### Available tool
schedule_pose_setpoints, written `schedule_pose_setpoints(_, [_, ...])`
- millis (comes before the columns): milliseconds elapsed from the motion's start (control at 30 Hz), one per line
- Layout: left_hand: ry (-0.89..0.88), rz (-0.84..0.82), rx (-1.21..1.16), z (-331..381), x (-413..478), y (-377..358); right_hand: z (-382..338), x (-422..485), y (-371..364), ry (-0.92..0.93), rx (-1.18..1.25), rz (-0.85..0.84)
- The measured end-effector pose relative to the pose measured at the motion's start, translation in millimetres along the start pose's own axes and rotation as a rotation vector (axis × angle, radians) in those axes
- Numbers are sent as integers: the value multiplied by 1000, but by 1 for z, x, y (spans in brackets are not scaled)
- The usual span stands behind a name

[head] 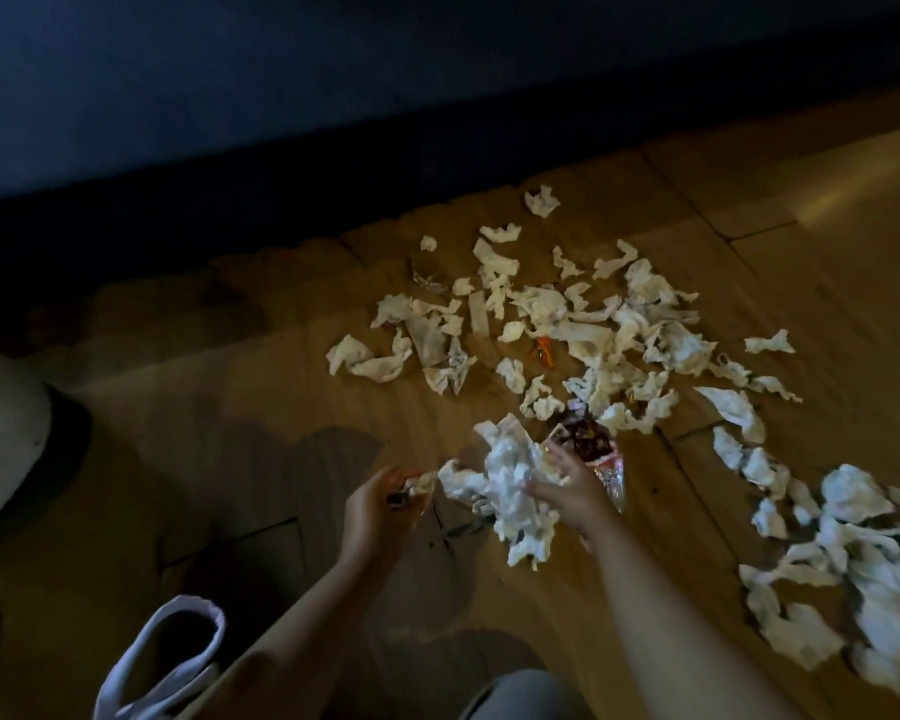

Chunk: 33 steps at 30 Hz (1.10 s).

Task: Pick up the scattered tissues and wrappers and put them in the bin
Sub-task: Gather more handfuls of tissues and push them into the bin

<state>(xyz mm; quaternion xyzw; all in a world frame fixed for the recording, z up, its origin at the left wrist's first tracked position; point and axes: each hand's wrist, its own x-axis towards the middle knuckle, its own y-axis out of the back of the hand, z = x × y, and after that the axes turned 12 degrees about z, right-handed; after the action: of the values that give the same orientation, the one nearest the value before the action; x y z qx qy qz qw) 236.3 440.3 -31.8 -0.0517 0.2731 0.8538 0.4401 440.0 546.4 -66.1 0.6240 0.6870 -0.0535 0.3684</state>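
The right hand (567, 485) grasps a bunch of tissues (510, 491) low over the wooden floor (230, 407). A red wrapper (588, 439) lies just beyond its fingers. The left hand (380, 501), near it, pinches a small tissue scrap (423, 481). Scattered tissues (583, 324) cover the floor beyond and to the right. A white bag (178, 657) stands open at the lower left.

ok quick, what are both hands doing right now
Left hand: pinching a small crumpled white tissue scrap.
Right hand: gripping a big wad of crumpled white tissues.
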Motion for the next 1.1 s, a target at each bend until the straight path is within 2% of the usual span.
schedule_pose_setpoints(100, [54, 20, 8, -10, -3, -6, 8, 9, 6, 60, 34, 253])
schedule_pose_setpoints(167, [73, 13, 2, -13, -4, -11, 12, 18, 12, 84, 37, 359])
schedule_pose_setpoints(333, [98, -12, 29, -20, 1, -21, 8, 43, 11, -85, -116, 270])
schedule_pose_setpoints(433, [104, -8, 4, -21, 8, -22, 6, 56, -12, -116, -286, 169])
schedule_pose_setpoints(567, [128, -17, 3, -23, 15, -20, 12, 49, -54, 45, -650, 122])
schedule_pose_setpoints(733, [117, -9, 38, -31, 20, -16, 32, 41, -83, 229, -855, 259])
schedule_pose_setpoints(800, [126, -7, 38, -33, 21, -13, 39, 40, -82, 316, -805, 296])
schedule_pose_setpoints(867, [131, -8, 26, -35, 21, -10, 40, 40, -77, 289, -603, 267])
schedule_pose_setpoints(967, [123, 5, 22, -37, 20, -4, 29, 33, -65, 152, -340, 241])
schedule_pose_setpoints(1100, [146, 22, -33, -33, 19, 3, 3, 17, -50, -105, -149, 242])
